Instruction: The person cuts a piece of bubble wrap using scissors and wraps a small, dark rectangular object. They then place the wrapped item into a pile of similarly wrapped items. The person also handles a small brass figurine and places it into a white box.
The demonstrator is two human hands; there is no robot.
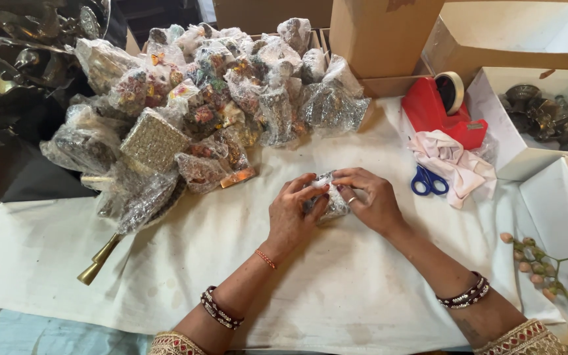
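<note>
Both hands, left hand [292,213] and right hand [371,199], grip one small wrapped bundle [331,200] tight on the tabletop [336,289]. A big pile of wrapped bundles [212,92] sits done; this one looks half wrapped.

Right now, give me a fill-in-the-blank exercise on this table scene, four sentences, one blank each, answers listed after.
1. The left hand and right hand together hold a small object wrapped in clear ____.
2. The tape dispenser is coloured ____.
3. The scissors have ____ handles.
4. The pile of wrapped items lies on the person's ____ side of the white cloth.

Missing words: plastic; red; blue; left
</note>
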